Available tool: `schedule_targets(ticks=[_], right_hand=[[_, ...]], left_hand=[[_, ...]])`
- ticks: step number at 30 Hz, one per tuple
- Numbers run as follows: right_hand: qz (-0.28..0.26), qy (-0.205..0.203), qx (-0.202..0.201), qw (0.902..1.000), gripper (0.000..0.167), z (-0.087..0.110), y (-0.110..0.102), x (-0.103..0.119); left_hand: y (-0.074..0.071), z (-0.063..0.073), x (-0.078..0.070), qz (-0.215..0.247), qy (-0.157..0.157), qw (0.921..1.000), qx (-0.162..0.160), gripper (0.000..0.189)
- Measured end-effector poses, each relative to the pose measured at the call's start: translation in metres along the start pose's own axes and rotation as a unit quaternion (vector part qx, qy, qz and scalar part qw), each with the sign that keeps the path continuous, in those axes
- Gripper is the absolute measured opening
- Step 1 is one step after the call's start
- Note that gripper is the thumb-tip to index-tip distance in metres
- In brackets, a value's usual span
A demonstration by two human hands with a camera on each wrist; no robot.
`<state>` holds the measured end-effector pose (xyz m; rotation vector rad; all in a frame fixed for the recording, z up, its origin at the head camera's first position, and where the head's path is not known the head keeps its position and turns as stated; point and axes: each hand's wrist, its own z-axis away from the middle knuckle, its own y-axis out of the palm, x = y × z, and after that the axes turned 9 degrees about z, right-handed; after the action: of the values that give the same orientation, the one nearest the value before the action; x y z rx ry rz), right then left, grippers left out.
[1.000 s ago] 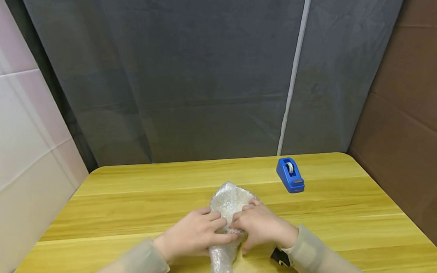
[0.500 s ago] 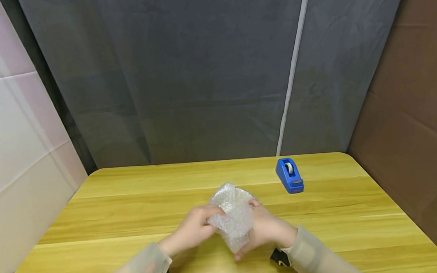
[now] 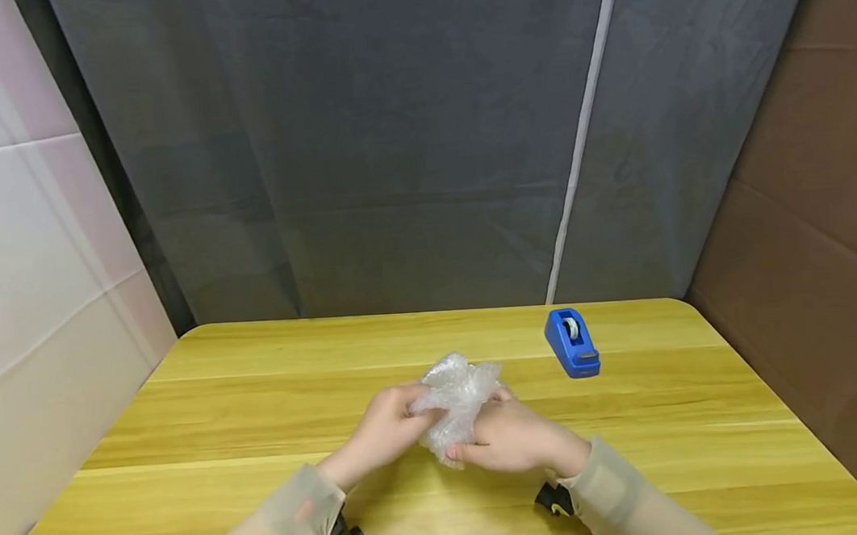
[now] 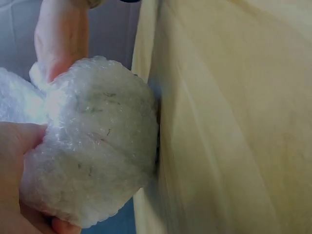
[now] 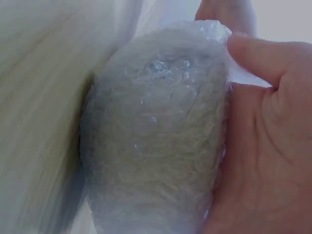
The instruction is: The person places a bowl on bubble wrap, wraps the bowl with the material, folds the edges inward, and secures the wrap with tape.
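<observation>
A roundish bundle in clear bubble wrap (image 3: 460, 387) is between both hands at the front middle of the table, close over the wood. My left hand (image 3: 389, 423) pinches the wrap's gathered loose part on the left, thumb on top. From the right, my right hand (image 3: 517, 436) holds the bundle, thumb at its near side and fingers behind. In the left wrist view the bundle (image 4: 102, 141) appears rounded, with faint dark marks through the plastic. The right wrist view has the palm against the bundle's (image 5: 156, 126) side. What lies inside is hidden by the layers.
A blue tape dispenser (image 3: 573, 345) with a roll in it stands at the back right of the wooden table (image 3: 261, 397). Dark grey cloth (image 3: 393, 140) hangs behind the table, a pale panel (image 3: 41, 239) on the left and a brown one (image 3: 805, 240) on the right.
The long tail of bubble wrap that hung toward the front edge is folded up over the bundle. My left hand has taken hold of it and moved up; my right thumb has moved upward too.
</observation>
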<state>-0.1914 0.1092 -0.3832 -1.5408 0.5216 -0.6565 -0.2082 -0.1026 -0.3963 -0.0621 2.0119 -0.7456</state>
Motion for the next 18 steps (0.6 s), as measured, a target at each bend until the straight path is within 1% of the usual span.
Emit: schedule_targets(ticks=[1,3,6,8,9,11,13,15,18], right_hand=[[0.002,-0.001,-0.001,1.0,0.046,0.0,0.0,0.0],[0.002,-0.001,-0.002,1.0,0.044,0.0,0.0,-0.001],[-0.005,0.004,0.0,1.0,0.043,0.0,0.0,-0.003],[-0.016,0.011,0.004,0.9998,0.041,-0.001,-0.001,-0.005],[-0.024,0.013,0.005,0.9996,0.038,-0.002,-0.001,-0.006],[-0.037,0.019,0.012,0.9991,0.038,-0.002,-0.002,-0.008],[-0.052,0.023,0.019,0.9982,0.041,-0.003,-0.002,-0.009],[-0.062,0.024,0.024,0.9975,0.043,-0.003,-0.003,-0.01],[-0.07,0.029,0.029,0.9967,0.044,-0.003,-0.004,-0.009]], left_hand=[[0.001,0.0,-0.001,-0.016,0.006,0.9998,-0.008,0.007],[0.003,-0.001,-0.002,-0.067,0.016,0.9974,-0.021,0.01],[0.005,-0.004,-0.007,-0.147,0.02,0.9886,-0.03,0.014],[0.005,-0.008,-0.011,-0.182,0.012,0.9828,-0.031,0.018],[0.005,-0.01,-0.014,-0.191,0.006,0.9812,-0.031,0.02],[0.006,-0.016,-0.018,-0.194,-0.007,0.9805,-0.028,0.025],[0.006,-0.021,-0.022,-0.19,-0.025,0.981,-0.026,0.03],[0.006,-0.026,-0.026,-0.188,-0.035,0.981,-0.029,0.034],[0.006,-0.029,-0.031,-0.175,-0.05,0.9826,-0.034,0.04]])
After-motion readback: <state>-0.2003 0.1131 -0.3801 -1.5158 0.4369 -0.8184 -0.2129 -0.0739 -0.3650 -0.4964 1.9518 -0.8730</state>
